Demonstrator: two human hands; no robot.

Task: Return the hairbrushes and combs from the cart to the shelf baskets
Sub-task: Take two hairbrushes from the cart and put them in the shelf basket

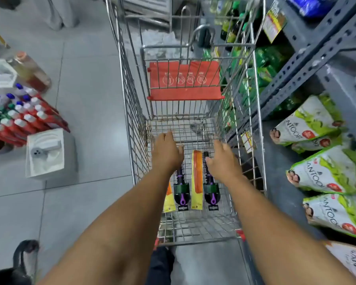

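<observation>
Both hands are inside the wire cart point(132, 112), neither holding anything.

Left hand point(167, 153): palm down, fingers point(170, 138) loosely spread and extended forward, nothing between them. It hovers over the cart floor grid; I cannot tell whether it touches the wire. It covers the head of the left purple hairbrush point(181, 187); only that brush's handle and black-green packaging card show below the wrist.

Right hand point(224, 161): palm down, fingers slightly splayed and open, empty. Its thumb point(209, 161) sits right at the bristle section of the right purple hairbrush point(211, 186), touching it or just above it; can't resolve which.

Items lie side by side on the cart floor, long axes running away from the person:
- orange comb point(197, 179) in yellow packaging, between the two brushes and in the gap between the hands, not touched
- second yellow-orange pack point(169, 199) at far left, mostly hidden under the left forearm; contents unclear
- both brushes with hang tabs pointing toward the person

Red child-seat flap point(185, 81) is folded at the far end of the cart. Grey metal shelf point(308, 56) stands just right of the cart, with green-white bags point(325, 171) stacked on its low level. Red bottles with white caps point(27, 118) stand on the floor point(86, 99), well left of the cart.
</observation>
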